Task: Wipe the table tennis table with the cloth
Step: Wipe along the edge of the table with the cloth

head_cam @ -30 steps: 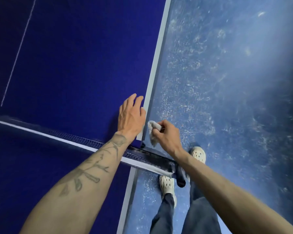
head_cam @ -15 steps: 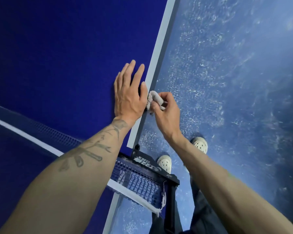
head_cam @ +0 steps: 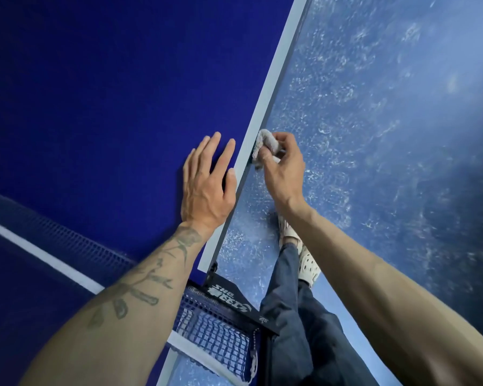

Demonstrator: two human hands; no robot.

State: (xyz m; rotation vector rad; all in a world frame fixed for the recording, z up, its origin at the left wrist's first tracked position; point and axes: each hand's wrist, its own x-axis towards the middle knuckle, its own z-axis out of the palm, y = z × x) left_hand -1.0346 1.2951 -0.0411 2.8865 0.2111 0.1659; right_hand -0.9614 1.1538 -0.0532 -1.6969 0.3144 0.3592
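- Left hand (head_cam: 207, 185) and right hand (head_cam: 283, 168) have both slid along the desk (head_cam: 109, 107) edge, farther from the net post (head_cam: 234, 299) than half a second ago. The cloth (head_cam: 265, 143) has gone with the right one.
- Desk: its dark blue top fills the view to the left of the net post. Its white side line (head_cam: 273, 79) runs diagonally up and away from the post.
- Floor (head_cam: 388, 135): blue, mottled with pale scuffs, to the right of the net post.
- Net (head_cam: 215, 330): dark blue mesh with a white top band, running from the post leftward across the desk.
- Dark trousers (head_cam: 299, 316) and a pale perforated shoe (head_cam: 308, 264) stand just right of the net post.
- Left hand: palm down and flat on the desk top beyond the net post, fingers straight, thumb at the white line, holding nothing.
- Right hand: just off the desk edge, slightly farther from the post, fingers curled round the cloth.
- Cloth: a small, pale grey bunched wad touching the desk's side edge. Its long axis lies roughly along that edge, pointing away from the net post.
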